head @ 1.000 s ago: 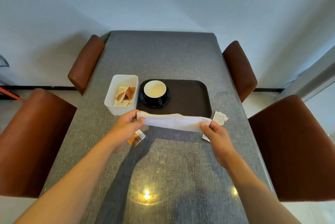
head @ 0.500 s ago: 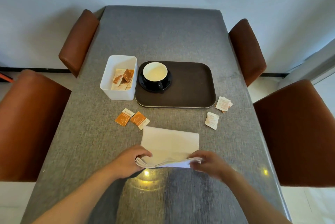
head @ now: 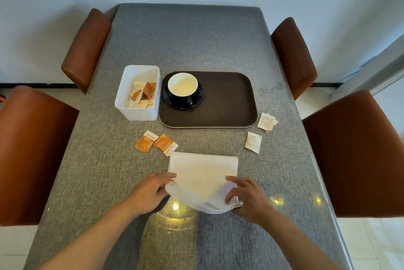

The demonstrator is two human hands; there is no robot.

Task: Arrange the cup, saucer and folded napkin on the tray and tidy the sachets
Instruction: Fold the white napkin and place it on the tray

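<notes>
One white napkin (head: 203, 173) flat on the table (head: 188, 38), near edge pinched by left hand (head: 150, 191) and right hand (head: 247, 197). One cup (head: 182, 85) on one saucer (head: 168, 99) (tray's (head: 227, 99) left end). Two orange sachets (head: 156, 143), at least two white ones (head: 260, 132) loose; more in one bin (head: 136, 114).

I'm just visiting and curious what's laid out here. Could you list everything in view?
table: one, grey cloth.
chairs: four, brown, two per side.
tray: one, dark brown, mid-table.
saucer: one, black, tray's left end.
cup: one, black, cream inside, on saucer.
box: one, white, left of tray, holding sachets.
orange sachets: two, loose before box.
white sachets: about three, right of tray.
napkin: one, white, near edge.
left hand: holds napkin's left corner.
right hand: holds right corner.
</notes>
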